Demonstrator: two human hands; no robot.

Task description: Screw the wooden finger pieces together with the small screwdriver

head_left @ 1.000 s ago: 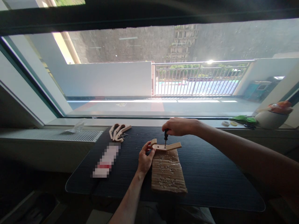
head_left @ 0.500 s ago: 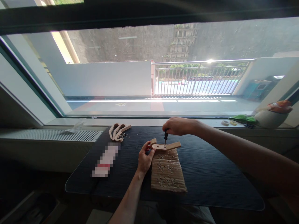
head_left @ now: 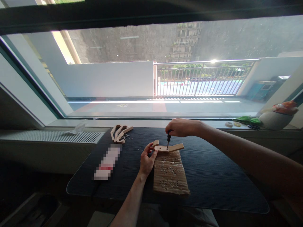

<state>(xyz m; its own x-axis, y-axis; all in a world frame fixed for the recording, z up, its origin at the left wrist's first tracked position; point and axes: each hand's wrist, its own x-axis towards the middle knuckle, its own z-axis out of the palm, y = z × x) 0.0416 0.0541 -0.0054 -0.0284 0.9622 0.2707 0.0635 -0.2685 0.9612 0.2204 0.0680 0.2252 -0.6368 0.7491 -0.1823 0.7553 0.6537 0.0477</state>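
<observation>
My right hand (head_left: 177,127) is closed around the dark handle of a screwdriver (head_left: 169,137), held upright. Its tip reaches down to one hole in a pale wooden hook (head_left: 163,148); a second hole shows to the left. The hook lies across the far end of a piece of corrugated cardboard (head_left: 169,176) that is dotted with holes. With thumb and fingers, my left hand (head_left: 147,159) grips the hook's curved left end. Whether a screw sits under the tip is too small to tell.
On the dark table (head_left: 213,176), several more wooden hooks (head_left: 120,133) lie at the back left beside some screws (head_left: 126,136). Nearer sits a blurred-out flat object (head_left: 107,162). Tape rolls (head_left: 229,124), a green cloth (head_left: 247,120) and a pot (head_left: 276,120) stand on the windowsill.
Almost nothing differs. The whole view has shifted very slightly, and my right hand stays on the screwdriver while my left hand keeps its grip on the hook.
</observation>
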